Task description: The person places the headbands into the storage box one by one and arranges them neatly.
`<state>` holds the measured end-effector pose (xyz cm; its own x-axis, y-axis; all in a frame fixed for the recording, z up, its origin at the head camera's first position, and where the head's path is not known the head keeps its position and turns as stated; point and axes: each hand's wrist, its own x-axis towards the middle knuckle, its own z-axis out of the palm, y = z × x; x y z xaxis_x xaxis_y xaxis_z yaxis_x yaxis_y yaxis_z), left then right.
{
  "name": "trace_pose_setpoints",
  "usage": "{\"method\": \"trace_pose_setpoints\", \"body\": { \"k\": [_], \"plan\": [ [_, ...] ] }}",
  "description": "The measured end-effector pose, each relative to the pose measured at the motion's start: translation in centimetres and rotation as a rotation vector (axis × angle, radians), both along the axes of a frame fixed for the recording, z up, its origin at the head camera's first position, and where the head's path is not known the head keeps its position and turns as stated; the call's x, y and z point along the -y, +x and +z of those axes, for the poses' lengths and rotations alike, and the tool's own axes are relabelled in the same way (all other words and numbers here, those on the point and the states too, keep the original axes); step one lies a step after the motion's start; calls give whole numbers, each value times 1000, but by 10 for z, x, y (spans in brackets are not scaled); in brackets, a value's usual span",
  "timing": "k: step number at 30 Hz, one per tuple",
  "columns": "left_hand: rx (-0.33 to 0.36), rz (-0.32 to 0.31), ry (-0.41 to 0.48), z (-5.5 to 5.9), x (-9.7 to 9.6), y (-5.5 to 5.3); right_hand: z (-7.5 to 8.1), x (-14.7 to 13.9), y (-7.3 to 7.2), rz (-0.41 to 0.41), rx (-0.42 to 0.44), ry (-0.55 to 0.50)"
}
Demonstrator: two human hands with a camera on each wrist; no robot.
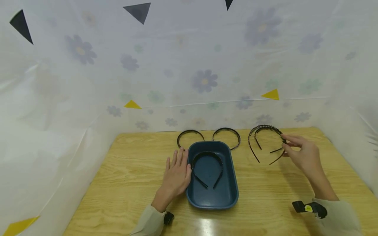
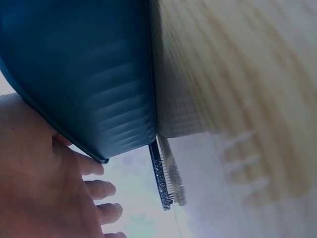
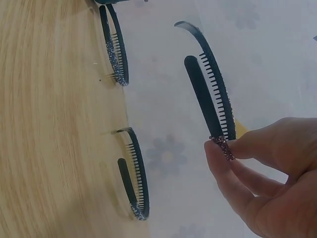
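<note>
My right hand (image 1: 303,154) pinches a black toothed headband (image 3: 202,94) between thumb and fingers, at its glittery part, and holds it up over the table's right side. Behind it, a second black headband (image 3: 128,181) with teeth stands on the table, overlapped by the held one in the head view. With fingers straight, my left hand (image 1: 176,175) lies against the left side of a dark blue tray (image 1: 212,200). Inside the tray lies another black headband (image 1: 207,153), its ends pointing toward me.
Two more black headbands stand behind the tray, a left one (image 1: 190,131) and a right one (image 1: 226,129), partly hidden by its rim. Everything is on a wooden table (image 1: 133,196). A white flowered sheet (image 1: 177,82) hangs along the back and sides.
</note>
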<state>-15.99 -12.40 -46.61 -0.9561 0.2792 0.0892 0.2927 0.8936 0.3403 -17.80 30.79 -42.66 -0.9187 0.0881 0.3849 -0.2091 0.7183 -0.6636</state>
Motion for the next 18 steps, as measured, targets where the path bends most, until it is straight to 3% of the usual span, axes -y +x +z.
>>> {"method": "trace_pose_setpoints", "body": {
  "k": [7, 18],
  "plan": [
    [-5, -2, -2, 4, -1, 1, 1, 10, 1, 6, -28, 61],
    [-6, -11, 14, 1, 0, -1, 7, 32, -1, 63, -76, 53]
  ]
}}
